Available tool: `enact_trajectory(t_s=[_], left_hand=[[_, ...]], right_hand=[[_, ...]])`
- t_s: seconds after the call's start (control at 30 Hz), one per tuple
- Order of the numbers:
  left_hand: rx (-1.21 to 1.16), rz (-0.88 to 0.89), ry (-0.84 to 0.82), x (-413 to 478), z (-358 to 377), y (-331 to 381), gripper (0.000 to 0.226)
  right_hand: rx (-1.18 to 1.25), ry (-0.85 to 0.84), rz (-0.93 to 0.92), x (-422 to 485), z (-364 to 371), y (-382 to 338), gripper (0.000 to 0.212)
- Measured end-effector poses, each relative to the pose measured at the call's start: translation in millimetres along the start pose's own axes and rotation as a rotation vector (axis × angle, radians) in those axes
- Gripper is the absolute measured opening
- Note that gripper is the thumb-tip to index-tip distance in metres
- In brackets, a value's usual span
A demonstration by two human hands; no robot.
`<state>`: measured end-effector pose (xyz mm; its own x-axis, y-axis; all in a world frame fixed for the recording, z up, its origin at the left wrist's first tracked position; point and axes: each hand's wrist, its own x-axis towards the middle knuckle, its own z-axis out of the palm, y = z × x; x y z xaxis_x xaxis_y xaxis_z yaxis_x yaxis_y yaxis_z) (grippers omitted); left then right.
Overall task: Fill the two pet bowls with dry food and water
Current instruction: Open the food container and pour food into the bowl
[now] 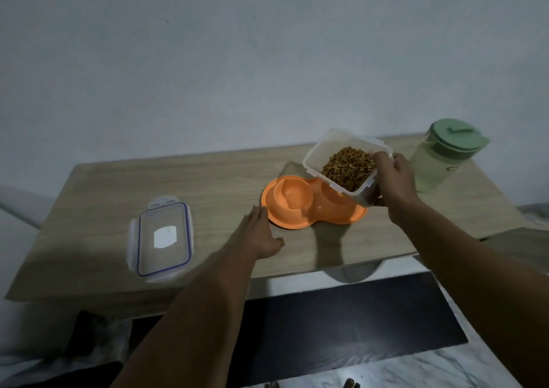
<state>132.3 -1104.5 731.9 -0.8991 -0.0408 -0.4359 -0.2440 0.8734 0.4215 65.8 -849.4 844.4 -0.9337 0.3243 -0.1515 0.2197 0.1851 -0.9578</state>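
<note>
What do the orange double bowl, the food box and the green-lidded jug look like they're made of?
The orange double bowl: likely moulded plastic, smooth with a soft sheen and uniform colour. The food box: translucent plastic, as the kibble shows dimly through its milky wall. The jug: clear, pale-tinted body, probably plastic, though glass can't be ruled out; its green lid looks like matte plastic.

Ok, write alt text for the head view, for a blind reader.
A right hand tilts an open container of dry food over an orange double pet bowl on a wooden table; the left hand rests flat beside it. The lid lies at left, a green-lidded jug stands at right.
</note>
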Motion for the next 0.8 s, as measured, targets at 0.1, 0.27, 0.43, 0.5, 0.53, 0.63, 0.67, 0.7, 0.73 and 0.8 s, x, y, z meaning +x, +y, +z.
enact_trajectory(t_s=[0.1,0.27,0.43,0.5,0.53,0.63,0.67,0.7,0.73,0.8], left_hand=[[0.06,0.019,-0.019,2,1,0,0.113],[0.062,0.017,-0.09,4,-1,-4,0.116],[0.014,0.024,-0.119,5,-8,-6,0.116],[-0.004,0.022,-0.12,8,-11,-6,0.116],[-0.014,0.02,-0.124,9,-12,-7,0.116],[-0.041,0.02,-0.132,10,-13,-8,0.116],[-0.05,0.021,-0.134,9,-13,-8,0.115],[-0.058,0.021,-0.136,9,-13,-9,0.115],[-0.064,0.021,-0.138,10,-13,-9,0.114],[-0.07,0.021,-0.145,10,-14,-9,0.113]], right_hand=[[-0.072,-0.022,-0.033,3,-1,5,0.028],[-0.171,-0.064,-0.13,8,4,5,0.041],[-0.297,-0.118,-0.205,9,11,-4,0.046],[-0.352,-0.137,-0.221,10,13,-7,0.048],[-0.38,-0.147,-0.237,9,14,-9,0.048],[-0.456,-0.171,-0.289,10,17,-14,0.048],[-0.477,-0.176,-0.302,10,18,-16,0.048],[-0.494,-0.18,-0.309,12,20,-18,0.048],[-0.506,-0.184,-0.318,13,21,-19,0.047],[-0.522,-0.195,-0.323,15,23,-22,0.044]])
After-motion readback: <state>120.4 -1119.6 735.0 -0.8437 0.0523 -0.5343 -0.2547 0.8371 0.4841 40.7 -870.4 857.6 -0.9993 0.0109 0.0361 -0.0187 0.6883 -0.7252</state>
